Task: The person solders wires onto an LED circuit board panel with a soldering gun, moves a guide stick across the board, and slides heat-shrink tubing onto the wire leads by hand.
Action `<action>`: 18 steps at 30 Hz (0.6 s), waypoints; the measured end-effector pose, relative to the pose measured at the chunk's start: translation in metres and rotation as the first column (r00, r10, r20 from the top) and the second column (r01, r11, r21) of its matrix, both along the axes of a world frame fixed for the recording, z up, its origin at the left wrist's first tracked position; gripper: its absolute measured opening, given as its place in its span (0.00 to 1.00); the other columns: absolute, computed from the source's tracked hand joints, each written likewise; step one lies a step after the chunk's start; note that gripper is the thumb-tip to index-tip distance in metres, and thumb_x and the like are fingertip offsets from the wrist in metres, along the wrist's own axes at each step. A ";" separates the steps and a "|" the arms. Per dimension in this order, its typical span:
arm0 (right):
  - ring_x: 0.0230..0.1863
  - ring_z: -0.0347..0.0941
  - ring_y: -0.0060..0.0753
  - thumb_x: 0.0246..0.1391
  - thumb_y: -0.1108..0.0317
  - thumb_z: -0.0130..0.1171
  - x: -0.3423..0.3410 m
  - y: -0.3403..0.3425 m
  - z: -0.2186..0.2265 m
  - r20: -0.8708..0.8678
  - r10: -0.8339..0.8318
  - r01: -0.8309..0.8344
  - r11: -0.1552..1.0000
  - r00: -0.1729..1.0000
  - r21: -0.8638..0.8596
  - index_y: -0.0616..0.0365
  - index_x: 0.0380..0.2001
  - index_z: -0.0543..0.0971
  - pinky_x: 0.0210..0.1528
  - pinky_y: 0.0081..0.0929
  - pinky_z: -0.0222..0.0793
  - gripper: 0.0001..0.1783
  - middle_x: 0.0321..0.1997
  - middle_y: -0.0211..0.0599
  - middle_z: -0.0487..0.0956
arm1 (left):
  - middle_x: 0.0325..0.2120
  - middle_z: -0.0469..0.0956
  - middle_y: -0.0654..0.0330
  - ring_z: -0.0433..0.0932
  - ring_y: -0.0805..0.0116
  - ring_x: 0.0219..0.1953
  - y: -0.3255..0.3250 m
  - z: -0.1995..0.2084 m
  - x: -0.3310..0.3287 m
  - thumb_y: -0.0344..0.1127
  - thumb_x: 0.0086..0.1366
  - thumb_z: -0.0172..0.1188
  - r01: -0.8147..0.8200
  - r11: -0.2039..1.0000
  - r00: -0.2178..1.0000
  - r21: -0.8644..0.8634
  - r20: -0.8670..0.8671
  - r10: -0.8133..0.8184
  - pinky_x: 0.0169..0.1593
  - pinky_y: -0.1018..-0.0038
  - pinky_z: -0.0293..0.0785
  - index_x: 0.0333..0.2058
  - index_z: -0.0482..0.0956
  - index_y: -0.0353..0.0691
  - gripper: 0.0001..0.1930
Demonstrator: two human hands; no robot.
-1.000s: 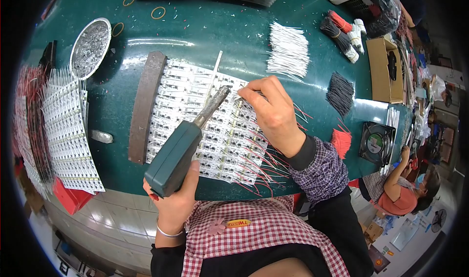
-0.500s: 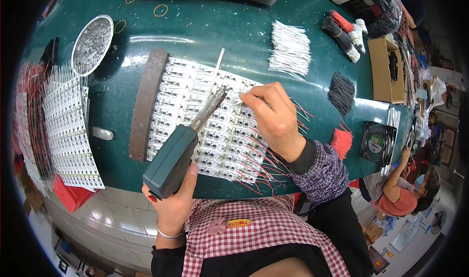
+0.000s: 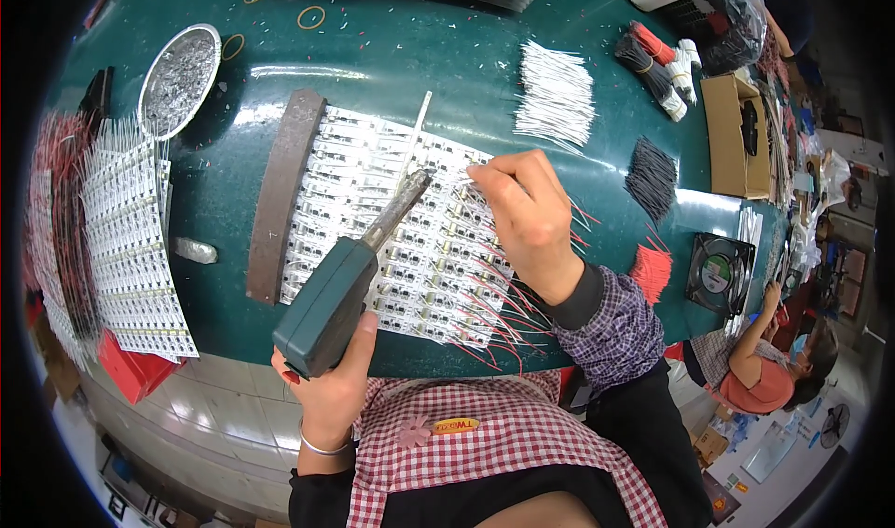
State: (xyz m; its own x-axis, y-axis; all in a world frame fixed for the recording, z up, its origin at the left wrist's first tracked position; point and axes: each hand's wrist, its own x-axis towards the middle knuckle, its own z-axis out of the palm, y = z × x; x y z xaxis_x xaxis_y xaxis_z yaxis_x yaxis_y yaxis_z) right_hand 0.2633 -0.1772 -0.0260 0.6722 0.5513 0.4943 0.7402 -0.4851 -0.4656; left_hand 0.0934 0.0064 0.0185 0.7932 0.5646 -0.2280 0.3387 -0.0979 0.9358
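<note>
My left hand [image 3: 337, 384] is wrapped round the grip of a dark green soldering gun [image 3: 326, 304]. Its scorched metal tip points up and right, over a sheet of white circuit boards [image 3: 401, 286] with rows of small black parts. My right hand [image 3: 531, 216] is pinched closed at the sheet's upper right; whatever sits between the fingertips is too small to make out. Red wires [image 3: 489, 318] stick out from the sheet's right edge below that hand. A brown bar [image 3: 286, 197] lies along the sheet's left edge, and a thin white strip [image 3: 419, 127] rests across its top.
Piles of white wires [image 3: 555, 95], black wires [image 3: 651, 178] and red wires [image 3: 652, 272] lie to the right, near a black fan [image 3: 720, 276]. More wired boards [image 3: 135, 248] stand at left below a bowl of metal scraps [image 3: 207, 62]. A co-worker [image 3: 760, 370] sits at far right.
My right hand has shifted slightly up and right from the boards' upper rows, its fingers still pinched. The soldering gun in my left hand has barely moved.
</note>
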 end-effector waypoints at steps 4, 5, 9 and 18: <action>0.34 0.71 0.39 0.41 0.83 0.61 0.003 0.005 0.000 -0.036 -0.027 0.027 1.000 0.999 0.003 0.62 0.34 0.79 0.32 0.32 0.69 0.13 0.32 0.38 0.73 | 0.28 0.80 0.60 0.72 0.81 0.19 0.000 -0.001 0.001 0.20 0.53 0.65 -0.007 1.000 1.000 0.009 -0.004 0.007 0.21 0.84 0.64 0.40 0.80 0.28 0.14; 0.34 0.71 0.39 0.41 0.83 0.61 0.004 0.005 -0.001 -0.036 -0.028 0.028 1.000 0.999 0.003 0.62 0.34 0.79 0.32 0.32 0.69 0.13 0.32 0.38 0.73 | 0.28 0.80 0.60 0.71 0.81 0.19 0.000 -0.001 0.001 0.19 0.53 0.65 -0.013 1.000 1.000 0.016 -0.001 0.013 0.21 0.84 0.64 0.40 0.80 0.28 0.14; 0.34 0.71 0.41 0.42 0.83 0.63 0.006 0.008 -0.001 -0.082 -0.035 0.036 0.999 0.996 0.010 0.63 0.32 0.78 0.33 0.33 0.68 0.11 0.31 0.39 0.73 | 0.28 0.80 0.60 0.71 0.81 0.19 0.000 0.000 0.001 0.19 0.53 0.65 -0.014 1.000 1.000 0.005 0.000 0.014 0.21 0.84 0.64 0.40 0.80 0.28 0.14; 0.35 0.69 0.45 0.43 0.83 0.62 0.009 0.012 -0.001 -0.095 -0.039 0.037 0.999 0.995 -0.024 0.62 0.32 0.74 0.36 0.37 0.66 0.11 0.32 0.41 0.71 | 0.30 0.80 0.58 0.71 0.81 0.19 -0.001 0.000 0.001 0.20 0.54 0.65 -0.028 0.999 1.000 0.018 -0.002 0.028 0.21 0.84 0.64 0.42 0.79 0.28 0.15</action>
